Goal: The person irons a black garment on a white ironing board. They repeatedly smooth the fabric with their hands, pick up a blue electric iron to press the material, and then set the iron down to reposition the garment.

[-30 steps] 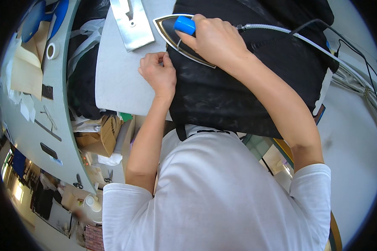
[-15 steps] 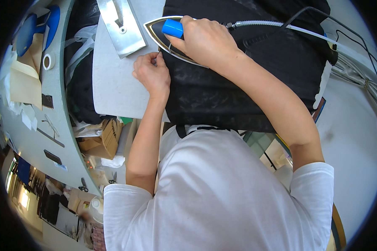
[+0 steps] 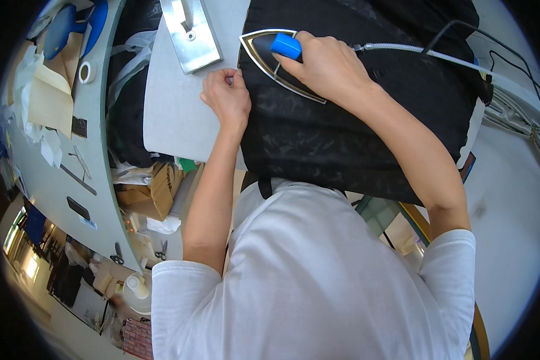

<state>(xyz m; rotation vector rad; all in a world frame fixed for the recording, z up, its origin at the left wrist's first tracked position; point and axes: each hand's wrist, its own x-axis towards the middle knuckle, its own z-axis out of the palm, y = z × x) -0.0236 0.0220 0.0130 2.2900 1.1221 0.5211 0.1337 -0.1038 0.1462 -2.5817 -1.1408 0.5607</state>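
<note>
No legible txt, nos. or signs.

To my left runs a long pale table [image 3: 48, 186] — its edge bowed. Beyond it, at the lower left, a bright patch of light [image 3: 30, 266] glows (its source too blurred for me to tell). To my right spreads a smooth pale surface [image 3: 513, 240] — floor or wall, I can't say — with a faint dark smudge [image 3: 479, 210].
</note>
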